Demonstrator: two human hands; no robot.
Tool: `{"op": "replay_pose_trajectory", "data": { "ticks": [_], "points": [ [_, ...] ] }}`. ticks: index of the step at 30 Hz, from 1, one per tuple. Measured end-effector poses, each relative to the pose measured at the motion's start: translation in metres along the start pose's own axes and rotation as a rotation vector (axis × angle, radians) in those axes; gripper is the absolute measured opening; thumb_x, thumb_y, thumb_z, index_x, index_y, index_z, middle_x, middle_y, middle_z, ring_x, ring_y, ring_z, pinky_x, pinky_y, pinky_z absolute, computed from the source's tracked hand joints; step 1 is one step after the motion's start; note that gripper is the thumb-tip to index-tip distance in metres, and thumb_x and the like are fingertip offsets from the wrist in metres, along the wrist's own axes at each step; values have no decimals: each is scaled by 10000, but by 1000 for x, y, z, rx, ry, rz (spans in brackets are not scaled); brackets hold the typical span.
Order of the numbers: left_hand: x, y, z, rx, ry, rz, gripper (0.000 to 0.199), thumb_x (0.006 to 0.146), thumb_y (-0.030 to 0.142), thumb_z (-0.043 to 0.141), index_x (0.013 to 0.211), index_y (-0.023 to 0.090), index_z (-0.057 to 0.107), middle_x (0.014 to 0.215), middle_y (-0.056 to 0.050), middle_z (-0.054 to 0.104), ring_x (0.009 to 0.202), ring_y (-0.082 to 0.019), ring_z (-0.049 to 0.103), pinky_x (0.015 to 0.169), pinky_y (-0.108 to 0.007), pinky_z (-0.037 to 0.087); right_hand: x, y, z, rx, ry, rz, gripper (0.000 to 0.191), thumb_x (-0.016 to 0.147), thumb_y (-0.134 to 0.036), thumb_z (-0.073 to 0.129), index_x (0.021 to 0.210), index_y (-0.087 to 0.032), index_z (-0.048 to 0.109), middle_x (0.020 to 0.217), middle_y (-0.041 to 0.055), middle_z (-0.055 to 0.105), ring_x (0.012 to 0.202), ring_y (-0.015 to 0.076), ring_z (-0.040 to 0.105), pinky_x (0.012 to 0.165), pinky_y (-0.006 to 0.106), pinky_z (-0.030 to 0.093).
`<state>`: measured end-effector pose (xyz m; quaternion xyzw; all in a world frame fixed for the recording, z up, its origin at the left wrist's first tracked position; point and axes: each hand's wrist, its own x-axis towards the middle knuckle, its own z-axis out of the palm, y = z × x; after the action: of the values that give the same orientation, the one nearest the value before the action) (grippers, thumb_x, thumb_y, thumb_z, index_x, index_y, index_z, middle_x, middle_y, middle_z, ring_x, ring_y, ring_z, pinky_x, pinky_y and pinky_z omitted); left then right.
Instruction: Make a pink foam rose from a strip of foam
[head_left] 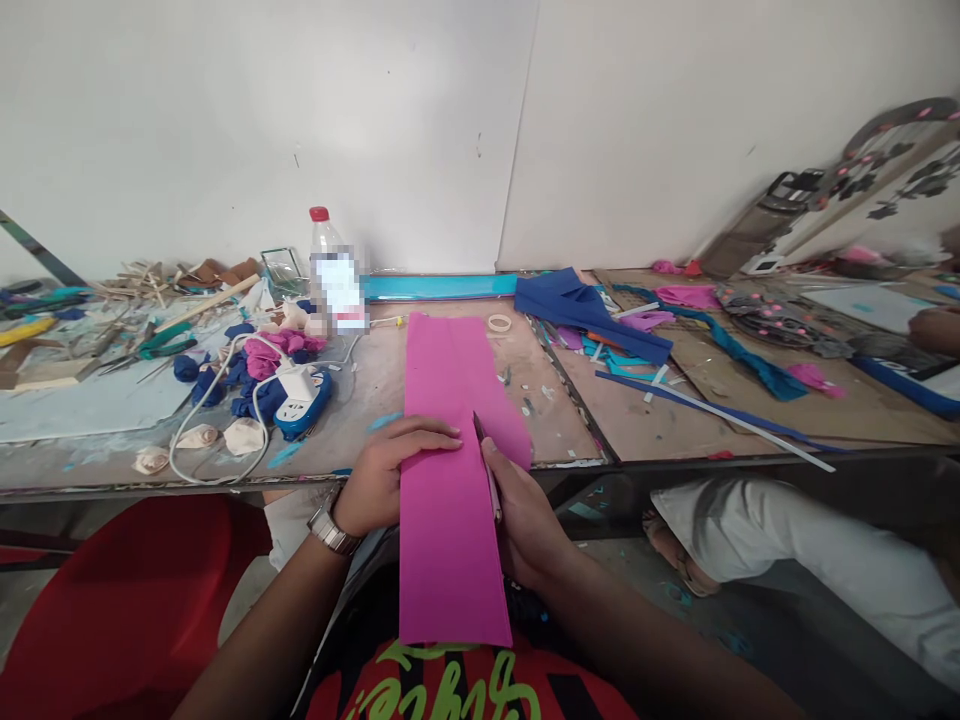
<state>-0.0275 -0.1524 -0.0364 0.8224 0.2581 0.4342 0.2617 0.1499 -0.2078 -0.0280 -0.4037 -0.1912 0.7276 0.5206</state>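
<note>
A long magenta sheet, paper or cloth, runs from the tabletop over the table's front edge toward my lap. Its near end looks folded into a flat strip, while the far part spreads wider on the table. My left hand, with a metal watch on the wrist, grips the strip's left edge, fingers across the top and thumb side hidden. Along the right edge, my right hand is closed around a slim pen-like tool with a dark pointed tip. That tip lies over the sheet, close to my left fingertips.
Left of the sheet are a blue power strip with a white cable and several cloth bundles. Behind stand a bottle and a lit phone. Blue fabric lies right. A red stool and another person's leg flank me.
</note>
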Motion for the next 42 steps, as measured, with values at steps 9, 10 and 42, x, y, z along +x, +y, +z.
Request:
{"op": "replay_pose_trajectory", "data": {
  "ticks": [9,10,42],
  "points": [
    [-1,1,1,15,69,-19,321,919,225,685,1240,247,689,1255,-110,691,1174,-235,654,1009,-397,525,3,0,3,-43,-17,-61,432,724,-574,845,888,-199,706,663,-15,705,565,158,609,534,267,481],
    [0,2,2,27,97,-36,342,928,226,674,1269,246,673,1291,-116,669,1210,-239,635,1038,-408,510,2,0,3,-46,-6,-66,440,710,-576,853,883,-199,705,661,-14,708,567,163,619,532,269,484],
    [51,17,-9,-1008,210,-904,680,796,251,755,1432,248,514,998,-44,690,656,-129,655,571,-243,536,2,11,-17,-281,-52,-191,494,800,-663,741,727,-210,558,532,-83,494,443,80,346,437,221,283]
  ]
}}
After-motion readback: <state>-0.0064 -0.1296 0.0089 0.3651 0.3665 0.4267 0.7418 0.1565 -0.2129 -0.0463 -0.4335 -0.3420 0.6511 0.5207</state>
